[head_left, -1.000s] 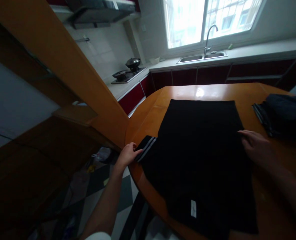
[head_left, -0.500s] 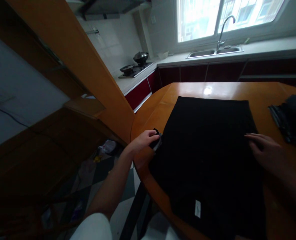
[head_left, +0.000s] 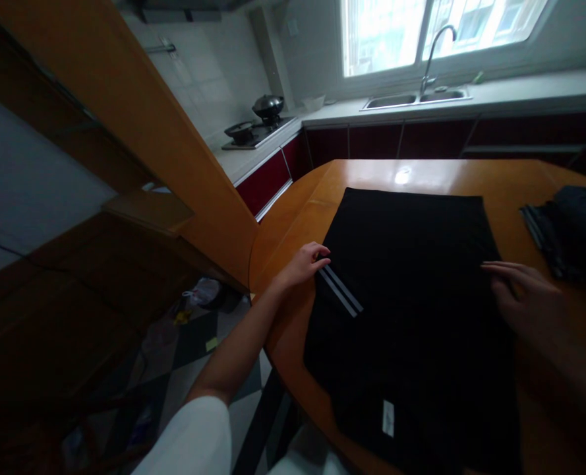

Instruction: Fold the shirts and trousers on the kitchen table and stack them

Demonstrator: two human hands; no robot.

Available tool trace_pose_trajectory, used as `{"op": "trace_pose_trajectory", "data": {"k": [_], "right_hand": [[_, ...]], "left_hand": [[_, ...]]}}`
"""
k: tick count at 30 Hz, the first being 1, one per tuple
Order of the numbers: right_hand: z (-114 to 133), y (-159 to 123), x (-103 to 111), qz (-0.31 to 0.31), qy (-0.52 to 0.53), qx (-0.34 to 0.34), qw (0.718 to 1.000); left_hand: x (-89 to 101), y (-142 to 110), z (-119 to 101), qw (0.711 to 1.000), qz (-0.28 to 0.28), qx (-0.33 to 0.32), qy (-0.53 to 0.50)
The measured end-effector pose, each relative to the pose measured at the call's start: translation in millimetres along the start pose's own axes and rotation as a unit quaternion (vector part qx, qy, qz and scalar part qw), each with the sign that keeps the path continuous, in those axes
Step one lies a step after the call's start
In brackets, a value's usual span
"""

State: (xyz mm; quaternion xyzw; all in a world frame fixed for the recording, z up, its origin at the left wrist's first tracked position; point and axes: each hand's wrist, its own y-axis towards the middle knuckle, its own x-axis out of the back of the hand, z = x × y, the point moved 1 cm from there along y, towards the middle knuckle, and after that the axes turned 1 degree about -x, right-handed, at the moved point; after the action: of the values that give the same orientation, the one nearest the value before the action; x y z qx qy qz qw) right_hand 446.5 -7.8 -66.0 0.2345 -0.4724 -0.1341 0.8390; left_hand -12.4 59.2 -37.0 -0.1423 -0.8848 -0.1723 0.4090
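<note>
A black T-shirt lies spread on the wooden table, its neck end towards me and a white label showing there. My left hand is at the shirt's left edge, thumb and fingers closing on the cloth. From that hand two grey stripes run slantwise over the black fabric, on a sleeve lying folded inward across the body. On the opposite edge rests my right hand, fingers stretched out with the tips touching the cloth and the thumb apart below them.
A pile of dark folded clothes sits at the table's right side. Behind the wooden table are a sink and a stove with pans. An orange wooden panel stands to the left.
My left hand has brought the bunched sleeve inward and flattened it, so the grey stripes now show on the shirt. The right hand stays at its edge. The view has shifted slightly.
</note>
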Motion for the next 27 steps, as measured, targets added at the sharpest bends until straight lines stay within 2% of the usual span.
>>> {"op": "trace_pose_trajectory", "data": {"k": [2, 6, 9, 11, 13, 18, 22, 27], "right_hand": [[31.0, 1.6, -4.6, 0.038, 0.035, -0.009, 0.999], [107.2, 6.6, -35.3, 0.215, 0.154, 0.004, 0.964], [154.2, 15.6, -65.4, 0.334, 0.135, 0.004, 0.933], [174.2, 23.2, -81.9, 0.389, 0.085, -0.006, 0.917], [186.0, 29.8, -93.2, 0.415, 0.038, -0.015, 0.909], [195.3, 34.4, -105.4, 0.418, -0.032, -0.039, 0.907], [198.9, 31.9, -109.4, 0.421, -0.042, -0.064, 0.904], [203.1, 37.0, -106.3, 0.433, 0.014, -0.086, 0.897]], "left_hand": [[1.1, -8.8, 2.0, 1.000, -0.014, 0.003, -0.015], [2.7, -31.1, -7.3, 0.998, -0.053, -0.006, -0.032], [0.2, -51.5, -19.5, 0.997, -0.068, -0.002, -0.029], [-5.3, -66.9, -27.4, 0.998, -0.052, 0.002, -0.016], [-13.1, -82.3, -33.3, 1.000, -0.015, -0.004, 0.011], [-31.1, -107.7, -35.4, 0.992, 0.088, -0.023, 0.085], [-35.5, -109.6, -31.9, 0.988, 0.105, -0.021, 0.108], [-33.9, -107.8, -32.3, 0.991, 0.102, -0.026, 0.084]]}}
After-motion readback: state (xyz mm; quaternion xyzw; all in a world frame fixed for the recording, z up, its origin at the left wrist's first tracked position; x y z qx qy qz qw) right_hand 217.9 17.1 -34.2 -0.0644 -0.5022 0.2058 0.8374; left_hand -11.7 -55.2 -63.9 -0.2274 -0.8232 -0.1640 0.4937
